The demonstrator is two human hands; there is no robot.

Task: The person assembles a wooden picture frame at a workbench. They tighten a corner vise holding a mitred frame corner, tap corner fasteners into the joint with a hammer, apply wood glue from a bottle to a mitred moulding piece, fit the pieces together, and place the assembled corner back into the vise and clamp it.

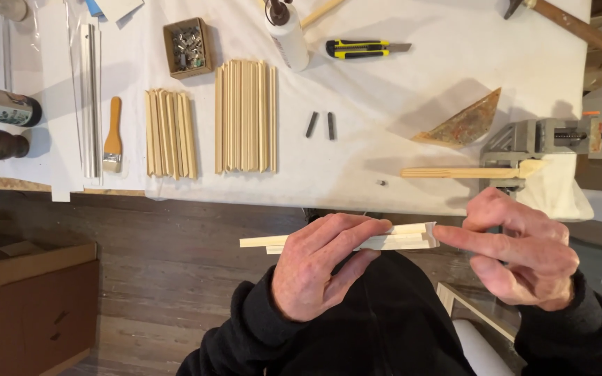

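Observation:
My left hand [318, 264] grips a pair of pale wooden moulding strips [398, 238], held level over my lap below the table edge. The index finger of my right hand [524, 251] touches the mitred right end of the strips; the other fingers are loosely curled and hold nothing. On the white-covered table [384, 139] lie two stacks of similar wooden strips, a short one [169, 132] and a longer one [245, 116].
A corner clamp [524, 143] at the table's right holds another wooden strip [454, 172]. Also there: a glue bottle [287, 31], a yellow utility knife [364, 48], a small brush [113, 136], a box of metal bits [187, 47], two dark pegs [320, 125], a triangular board [465, 124]. A cardboard box [40, 306] stands on the floor.

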